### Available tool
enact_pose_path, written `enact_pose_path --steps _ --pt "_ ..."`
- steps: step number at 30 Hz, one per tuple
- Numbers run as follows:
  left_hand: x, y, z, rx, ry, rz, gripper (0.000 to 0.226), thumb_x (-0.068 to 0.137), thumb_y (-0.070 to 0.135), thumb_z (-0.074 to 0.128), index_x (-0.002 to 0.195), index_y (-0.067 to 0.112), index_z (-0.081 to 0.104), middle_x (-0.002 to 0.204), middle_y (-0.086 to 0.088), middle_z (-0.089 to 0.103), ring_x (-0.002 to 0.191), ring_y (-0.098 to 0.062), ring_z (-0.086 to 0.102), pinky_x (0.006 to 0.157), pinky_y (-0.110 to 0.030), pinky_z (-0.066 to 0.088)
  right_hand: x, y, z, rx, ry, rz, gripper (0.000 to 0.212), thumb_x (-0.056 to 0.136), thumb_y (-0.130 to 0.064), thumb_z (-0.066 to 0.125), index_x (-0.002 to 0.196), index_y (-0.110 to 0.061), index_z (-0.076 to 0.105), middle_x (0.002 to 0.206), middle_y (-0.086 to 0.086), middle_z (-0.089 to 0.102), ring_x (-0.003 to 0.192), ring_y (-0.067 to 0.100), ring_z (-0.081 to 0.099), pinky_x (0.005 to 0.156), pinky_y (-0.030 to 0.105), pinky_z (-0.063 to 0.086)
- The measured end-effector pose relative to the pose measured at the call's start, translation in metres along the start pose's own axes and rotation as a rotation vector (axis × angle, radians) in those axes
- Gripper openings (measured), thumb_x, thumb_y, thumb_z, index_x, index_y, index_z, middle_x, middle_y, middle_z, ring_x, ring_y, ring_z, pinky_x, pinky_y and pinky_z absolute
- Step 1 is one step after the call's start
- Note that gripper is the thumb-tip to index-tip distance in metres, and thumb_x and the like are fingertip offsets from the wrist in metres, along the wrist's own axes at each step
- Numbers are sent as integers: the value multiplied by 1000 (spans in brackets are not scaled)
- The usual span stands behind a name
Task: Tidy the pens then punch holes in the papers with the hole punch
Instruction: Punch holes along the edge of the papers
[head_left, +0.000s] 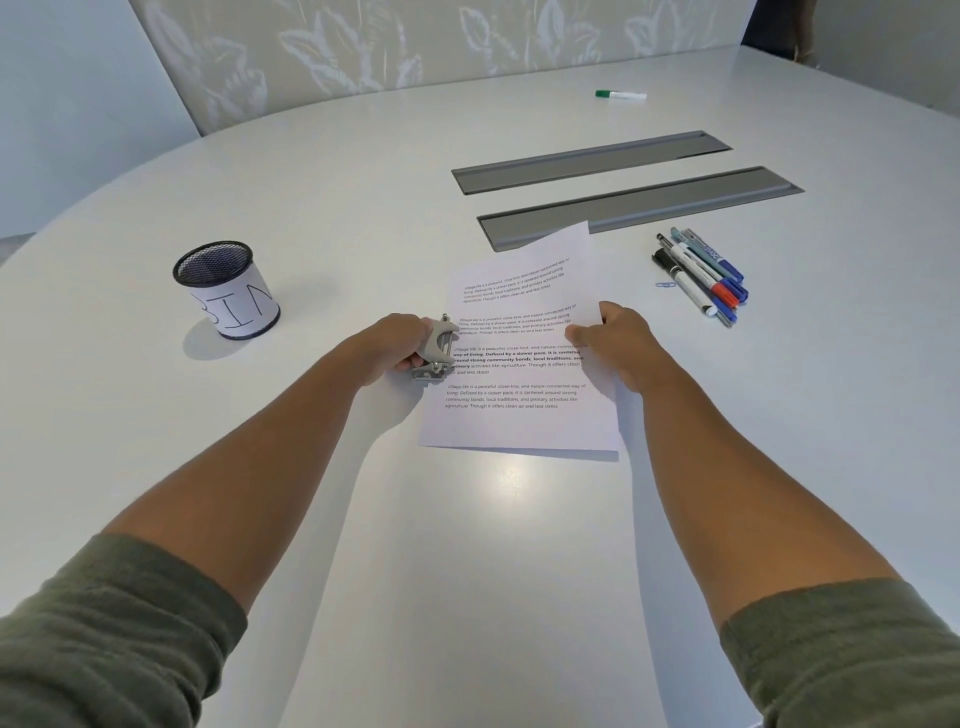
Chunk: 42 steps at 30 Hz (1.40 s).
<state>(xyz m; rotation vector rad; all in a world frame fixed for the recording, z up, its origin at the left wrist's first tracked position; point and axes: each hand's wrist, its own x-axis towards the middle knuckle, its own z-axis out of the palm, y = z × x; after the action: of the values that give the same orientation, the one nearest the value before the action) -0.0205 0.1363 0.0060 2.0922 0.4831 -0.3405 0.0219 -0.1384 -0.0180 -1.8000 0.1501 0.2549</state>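
The left hand (392, 345) is curling around the grey metal hole punch (435, 349), fingers wrapped over its handle, and is holding it against the left edge of the papers (519, 358), roughly halfway along that side. The punch's open mouth is facing the sheets, and the paper edge is sitting right at it (whether it is actually inside the slot cannot be told from this angle). The right hand (615, 345) is lying on the opposite, right edge of the papers, fingers bent and pinching or pressing the sheets near their middle; it is closed on the paper rather than spread flat. The papers are resting on the white table (467, 545), printed side up, with their far corner overlapping the nearer of two long grey panels (675, 202) set into the tabletop.

To the right of the papers, a bundle of pens (698, 273) is lying side by side, with a small blue paper clip (664, 285) just beside them. One green-capped marker (621, 95) is lying alone, well apart, near the far edge. A black mesh cup (226, 288) with a handwritten white label is standing upright to the left.
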Motion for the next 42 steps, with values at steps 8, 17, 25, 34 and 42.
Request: enact_pose_path --steps 8,17,25,34,42 --pt "3 -3 -1 -30 -2 2 24 106 21 40 95 8 57 72 -7 56 62 -17 48 57 -22 41 -4 -3 3 29 -16 -5 17 88 2 64 100 -10 63 83 -5 68 49 -4 64 41 10 44" --pt "5 -6 -1 -65 11 5 25 106 23 40 92 10 56 72 -6 56 60 -14 49 48 -16 43 -9 -6 2 68 -45 57 21 85 5 64 104 -4 66 97 9 73 79 18 72 70 29 60" --pt "10 -10 -2 -124 8 6 22 105 21 43 96 9 58 75 -7 58 61 -14 54 62 -20 50 -2 -4 0 -97 -36 44 15 82 -6 72 93 -11 64 82 -4 70 75 14 65 67 24 50" --pt "8 -18 -11 -196 -18 -2 31 95 44 60 94 13 63 71 -5 57 55 -14 44 50 -21 35 3 -3 4 -206 128 6 25 76 -27 76 82 -9 59 86 4 66 79 21 60 71 33 50" --pt "12 -18 -9 -255 97 -65 51 84 53 70 108 8 71 96 -9 72 65 -17 59 53 -19 44 8 -3 -6 -341 271 26 21 74 -11 53 88 -18 67 92 1 70 85 27 70 82 37 59"
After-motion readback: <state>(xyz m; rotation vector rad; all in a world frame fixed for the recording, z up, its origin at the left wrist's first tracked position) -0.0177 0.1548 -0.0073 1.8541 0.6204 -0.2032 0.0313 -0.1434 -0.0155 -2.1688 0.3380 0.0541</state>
